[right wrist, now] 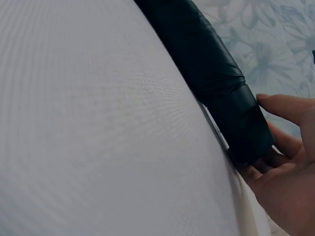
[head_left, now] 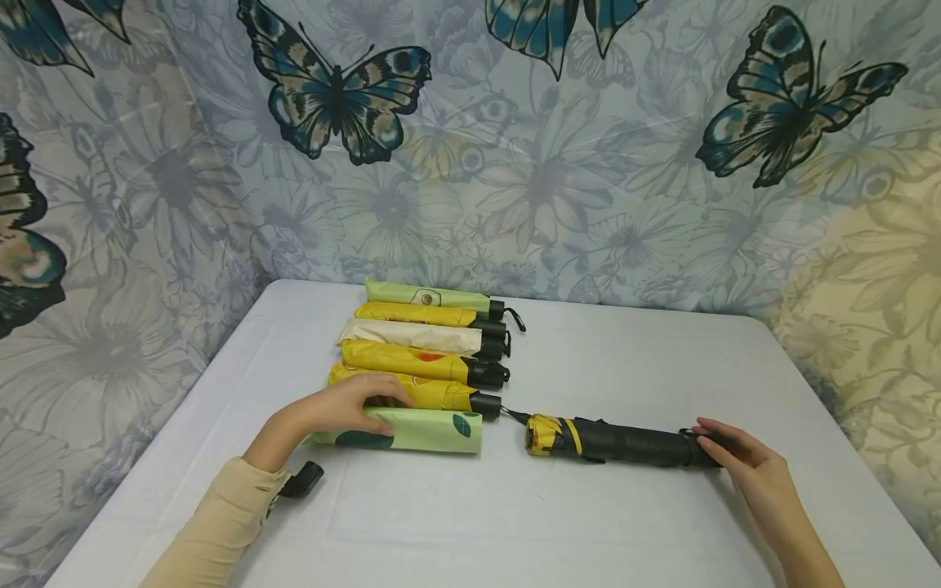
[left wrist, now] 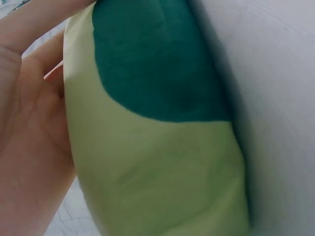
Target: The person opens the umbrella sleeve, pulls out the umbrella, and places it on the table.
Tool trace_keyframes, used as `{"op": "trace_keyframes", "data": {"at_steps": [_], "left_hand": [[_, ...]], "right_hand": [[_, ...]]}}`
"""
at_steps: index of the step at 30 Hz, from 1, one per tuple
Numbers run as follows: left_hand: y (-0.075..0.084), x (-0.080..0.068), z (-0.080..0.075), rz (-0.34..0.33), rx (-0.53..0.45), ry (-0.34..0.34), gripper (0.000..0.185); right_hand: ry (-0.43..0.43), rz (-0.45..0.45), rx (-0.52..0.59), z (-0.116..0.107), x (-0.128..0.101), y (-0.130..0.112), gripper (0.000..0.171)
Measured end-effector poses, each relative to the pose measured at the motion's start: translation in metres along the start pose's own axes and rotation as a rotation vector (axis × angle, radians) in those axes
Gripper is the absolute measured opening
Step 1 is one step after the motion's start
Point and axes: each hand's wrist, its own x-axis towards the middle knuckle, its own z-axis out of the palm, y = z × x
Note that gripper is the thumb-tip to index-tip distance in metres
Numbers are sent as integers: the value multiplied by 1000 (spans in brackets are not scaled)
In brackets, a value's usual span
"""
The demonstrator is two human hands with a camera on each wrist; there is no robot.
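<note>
A light green folded umbrella (head_left: 434, 431) with dark green spots lies at the front of a row of folded umbrellas. My left hand (head_left: 382, 412) grips its left part, fingers over the top and thumb on the near side; the left wrist view shows the palm (left wrist: 34, 137) against the green fabric (left wrist: 157, 162). To the right lies a black folded umbrella (head_left: 625, 441) with a yellow tip, on its own. My right hand (head_left: 706, 437) holds its right end, thumb above and fingers beneath (right wrist: 266, 164) the black sleeve (right wrist: 206, 64).
Behind the green umbrella lie a yellow one (head_left: 434, 394), a yellow-and-orange one (head_left: 412, 359), a cream one (head_left: 412, 335), another yellow (head_left: 419, 314) and a pale green one (head_left: 426, 296). A black handle (head_left: 301, 480) lies by my left sleeve. White table (head_left: 515, 523); butterfly curtain (head_left: 515, 163) behind.
</note>
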Motion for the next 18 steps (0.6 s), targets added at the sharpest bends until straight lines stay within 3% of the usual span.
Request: {"op": "trace_keyframes", "data": {"at_steps": [7, 18], "left_hand": [[5, 4, -7, -32, -70, -7, 41], [-8, 2, -35, -26, 36, 151, 40]], "right_hand": [[0, 36, -77, 0, 0, -2, 51], [-5, 48, -149, 0, 0, -3, 52]]}}
